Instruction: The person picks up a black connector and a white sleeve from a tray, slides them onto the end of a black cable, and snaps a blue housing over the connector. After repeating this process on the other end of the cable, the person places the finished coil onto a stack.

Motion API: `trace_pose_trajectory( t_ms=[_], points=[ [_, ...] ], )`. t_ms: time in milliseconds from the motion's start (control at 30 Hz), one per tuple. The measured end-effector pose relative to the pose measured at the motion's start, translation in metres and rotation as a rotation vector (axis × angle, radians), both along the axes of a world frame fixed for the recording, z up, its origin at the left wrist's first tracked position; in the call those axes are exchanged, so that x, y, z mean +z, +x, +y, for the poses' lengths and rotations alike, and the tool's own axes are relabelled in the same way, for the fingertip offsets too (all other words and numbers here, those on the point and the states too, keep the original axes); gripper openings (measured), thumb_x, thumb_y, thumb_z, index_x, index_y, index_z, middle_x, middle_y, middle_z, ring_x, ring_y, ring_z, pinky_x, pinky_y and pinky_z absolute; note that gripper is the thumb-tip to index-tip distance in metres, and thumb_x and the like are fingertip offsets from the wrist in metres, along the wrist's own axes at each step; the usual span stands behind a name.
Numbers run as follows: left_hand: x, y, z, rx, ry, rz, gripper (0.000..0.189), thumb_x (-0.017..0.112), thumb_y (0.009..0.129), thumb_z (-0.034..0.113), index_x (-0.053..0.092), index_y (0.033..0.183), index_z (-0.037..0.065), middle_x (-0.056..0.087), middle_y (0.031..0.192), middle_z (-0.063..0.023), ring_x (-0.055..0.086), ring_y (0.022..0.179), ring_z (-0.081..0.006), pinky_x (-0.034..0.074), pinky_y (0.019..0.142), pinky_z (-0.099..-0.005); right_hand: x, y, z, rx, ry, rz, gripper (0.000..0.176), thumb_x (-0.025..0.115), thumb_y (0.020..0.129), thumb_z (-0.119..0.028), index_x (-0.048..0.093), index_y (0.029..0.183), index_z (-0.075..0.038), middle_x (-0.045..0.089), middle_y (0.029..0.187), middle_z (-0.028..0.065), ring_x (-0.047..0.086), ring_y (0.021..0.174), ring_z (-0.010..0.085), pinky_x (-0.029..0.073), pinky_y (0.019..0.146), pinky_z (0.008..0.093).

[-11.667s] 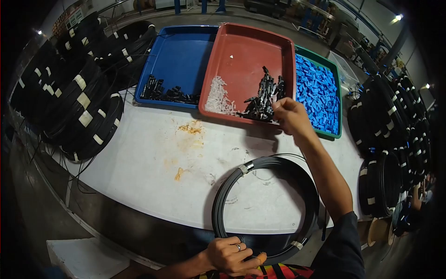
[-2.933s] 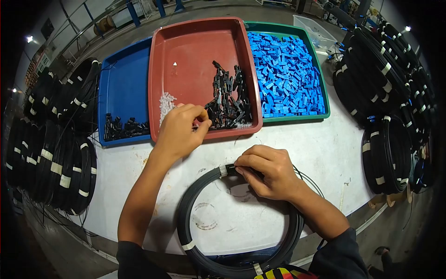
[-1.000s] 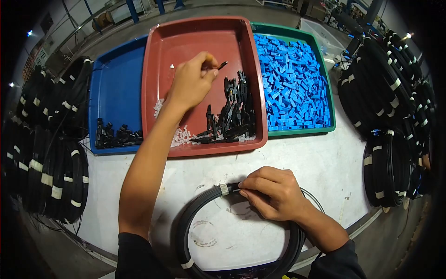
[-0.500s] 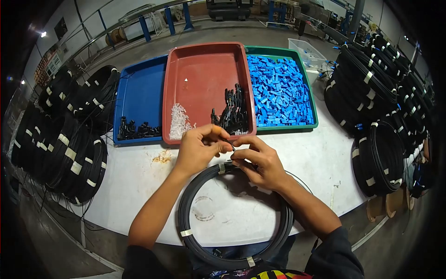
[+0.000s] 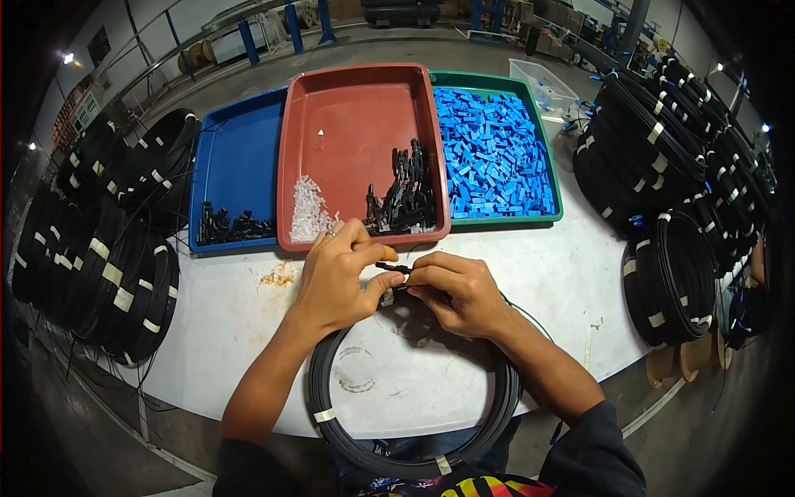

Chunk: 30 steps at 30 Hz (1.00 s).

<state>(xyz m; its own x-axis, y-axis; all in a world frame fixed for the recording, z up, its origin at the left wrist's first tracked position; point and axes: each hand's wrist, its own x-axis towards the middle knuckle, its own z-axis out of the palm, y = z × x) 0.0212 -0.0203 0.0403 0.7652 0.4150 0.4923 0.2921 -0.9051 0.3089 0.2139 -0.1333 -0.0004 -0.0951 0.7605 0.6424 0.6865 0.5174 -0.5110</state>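
Note:
A small black connector (image 5: 392, 267) sits between my two hands, over the upper part of a coil of black cable (image 5: 321, 385). My right hand (image 5: 460, 290) pinches its right end, fingers closed. From the other side my left hand (image 5: 341, 277) has its thumb below and its index finger above the connector, closed around it. Fingers hide part of the piece. The coil lies at the table's front edge, bound with pale tape, and a thin cable runs from it behind my right wrist.
Behind my hands stand a blue tray (image 5: 240, 153) with black parts, a red tray (image 5: 360, 116) with clear and black pieces, and a green tray (image 5: 553, 178) full of blue pieces. Cable coils (image 5: 108, 273) stack at left, more coils (image 5: 671, 277) at right. A clear bin (image 5: 538, 87) stands behind.
My left hand has shifted and opened its thumb and index finger slightly, so more of the black connector shows. My right hand stays nearly in place. The whole view has shifted a little.

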Motion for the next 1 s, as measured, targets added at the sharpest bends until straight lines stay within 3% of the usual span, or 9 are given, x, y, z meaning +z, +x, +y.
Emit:
trace_pose_trajectory(
  t_ms=[33,100,167,267,500,633,700,933,1000],
  points=[
    [-0.001,0.001,0.002,0.001,-0.006,0.002,0.014,0.08,0.082,0.005,0.076,0.095,0.0,0.07,0.089,-0.0107,0.066,0.078,-0.0193,0.051,0.068,-0.0325,0.002,-0.001,-0.001,0.0,-0.008,-0.024,0.016,0.077,0.081,-0.005,0.071,0.095,-0.006,0.07,0.099,0.0086,0.071,0.081,0.0292,0.056,0.068,0.0381],
    [-0.006,0.004,0.006,-0.262,-0.219,-0.165,0.016,0.077,0.083,0.004,0.075,0.099,0.001,0.068,0.105,-0.0162,0.068,0.096,-0.032,0.054,0.081,-0.0406,0.001,-0.001,-0.001,0.006,-0.023,-0.047,0.016,0.077,0.08,-0.006,0.071,0.095,-0.006,0.071,0.099,0.0089,0.071,0.082,0.0295,0.056,0.068,0.038],
    [-0.013,0.0,0.01,-0.266,-0.276,-0.095,0.024,0.077,0.083,0.003,0.074,0.106,0.001,0.071,0.099,-0.0159,0.071,0.091,-0.0337,0.057,0.082,-0.0402,-0.001,0.001,0.0,0.028,-0.029,-0.069,0.018,0.078,0.08,-0.005,0.071,0.096,-0.006,0.071,0.102,0.0092,0.071,0.083,0.0302,0.057,0.069,0.0379],
    [-0.026,-0.001,0.008,-0.285,-0.27,-0.219,0.029,0.078,0.084,0.002,0.073,0.112,-0.001,0.074,0.087,-0.0152,0.072,0.073,-0.0298,0.057,0.069,-0.0348,-0.001,0.001,0.001,0.033,-0.033,-0.029,0.019,0.078,0.079,-0.005,0.072,0.098,-0.005,0.072,0.104,0.0104,0.071,0.084,0.031,0.058,0.071,0.0376],
    [-0.036,-0.004,0.004,-0.188,-0.607,-0.343,0.028,0.075,0.09,0.003,0.072,0.117,-0.001,0.075,0.093,-0.0135,0.072,0.07,-0.0171,0.056,0.064,-0.0292,0.009,0.001,-0.003,-0.027,-0.135,0.138,0.013,0.075,0.085,0.0,0.073,0.098,-0.001,0.068,0.095,0.0118,0.07,0.079,0.0273,0.055,0.07,0.0345],
    [-0.035,-0.005,0.004,-0.205,-0.605,-0.332,0.028,0.071,0.092,-0.001,0.071,0.12,-0.001,0.073,0.095,-0.0107,0.066,0.065,-0.0105,0.053,0.06,-0.0249,0.01,0.001,-0.005,-0.04,-0.183,0.155,0.013,0.074,0.086,0.001,0.074,0.099,-0.001,0.065,0.086,0.0103,0.066,0.073,0.0216,0.052,0.064,0.0319],
    [-0.034,-0.005,0.004,-0.209,-0.625,-0.331,0.028,0.07,0.092,-0.002,0.071,0.12,-0.001,0.073,0.095,-0.01,0.065,0.063,-0.0093,0.051,0.058,-0.0239,0.007,0.002,-0.004,-0.034,-0.165,0.164,0.011,0.072,0.088,0.002,0.074,0.098,0.0,0.068,0.089,0.0076,0.058,0.064,0.0116,0.044,0.055,0.0262],
    [-0.039,-0.007,0.005,-0.244,-0.679,-0.324,0.026,0.07,0.091,-0.003,0.069,0.116,-0.002,0.076,0.097,-0.0108,0.06,0.057,-0.0064,0.047,0.054,-0.0232,0.008,0.002,-0.003,-0.037,-0.159,0.183,0.009,0.073,0.088,0.001,0.073,0.097,0.0,0.068,0.09,0.0079,0.059,0.065,0.012,0.044,0.056,0.026],
    [-0.039,-0.008,0.005,-0.239,-0.69,-0.318,0.025,0.07,0.09,-0.003,0.069,0.116,-0.001,0.076,0.098,-0.0114,0.059,0.056,-0.0063,0.047,0.054,-0.0235,0.009,0.002,-0.003,-0.04,-0.134,0.167,0.011,0.073,0.086,0.0,0.071,0.097,-0.001,0.067,0.09,0.0112,0.068,0.077,0.0218,0.053,0.067,0.0317]
  ],
)
